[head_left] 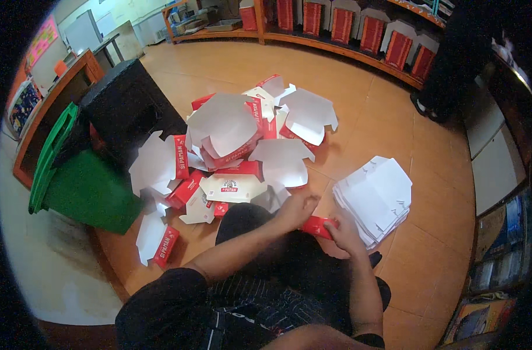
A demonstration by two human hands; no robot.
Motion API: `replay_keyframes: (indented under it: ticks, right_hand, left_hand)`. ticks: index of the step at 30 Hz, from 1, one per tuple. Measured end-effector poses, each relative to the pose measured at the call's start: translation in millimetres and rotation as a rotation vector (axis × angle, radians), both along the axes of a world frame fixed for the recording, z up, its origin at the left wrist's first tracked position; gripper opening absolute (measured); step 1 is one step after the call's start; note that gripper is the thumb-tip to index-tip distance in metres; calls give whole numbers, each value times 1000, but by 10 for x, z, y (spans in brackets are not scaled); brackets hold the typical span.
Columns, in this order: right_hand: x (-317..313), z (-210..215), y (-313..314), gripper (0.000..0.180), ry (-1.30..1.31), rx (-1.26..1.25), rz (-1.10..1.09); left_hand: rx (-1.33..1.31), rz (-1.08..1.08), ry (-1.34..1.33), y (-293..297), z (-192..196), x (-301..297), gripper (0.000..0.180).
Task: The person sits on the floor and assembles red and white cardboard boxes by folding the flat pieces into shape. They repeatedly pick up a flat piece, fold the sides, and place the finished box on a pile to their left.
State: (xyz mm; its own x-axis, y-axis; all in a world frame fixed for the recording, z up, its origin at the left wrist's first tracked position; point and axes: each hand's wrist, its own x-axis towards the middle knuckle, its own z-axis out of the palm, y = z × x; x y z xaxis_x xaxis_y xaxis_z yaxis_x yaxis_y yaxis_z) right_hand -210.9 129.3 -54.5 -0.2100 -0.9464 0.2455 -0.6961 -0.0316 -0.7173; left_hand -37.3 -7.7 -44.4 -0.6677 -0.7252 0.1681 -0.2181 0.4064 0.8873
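A red paper food box (317, 227), partly folded, is held over my lap. My right hand (346, 234) grips its right end, with the thumb against the red side. My left hand (297, 212) is at its left end, fingers curled in; what lies under them is partly hidden. Just to the right, a stack of flat white box blanks (374, 198) lies on the floor, touching or very near my right hand. Ahead and to the left is a loose heap of folded red and white boxes (231, 153), their lids standing open. One box (156, 239) sits apart at the heap's near left.
A green bin (88, 189) lies tipped at the left beside a black box-shaped object (129, 96). Low wooden shelves (336, 49) with red packs run along the back. A person in dark clothes (452, 70) stands at the far right. Orange tiles (429, 233) cover the floor.
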Motion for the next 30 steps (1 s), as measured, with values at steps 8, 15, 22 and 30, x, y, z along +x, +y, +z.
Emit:
replay_keyframes:
  ticks: [8,15,22,30]
  right_hand:
    - [-46,-15,32,27,-395,61,-168]
    - [50,66,34,25,-401,147,-141]
    - [183,173,70,27,-386,73,-38]
    - [219,264,86,27,-388,78,-50]
  left_hand:
    - [2,150,-3,186,142,351,37]
    - [247,97,-69,-21,394,191,27]
    - [-212,-164,-257,229,606,195,18]
    - [-173,185,-7,263,124,67,17]
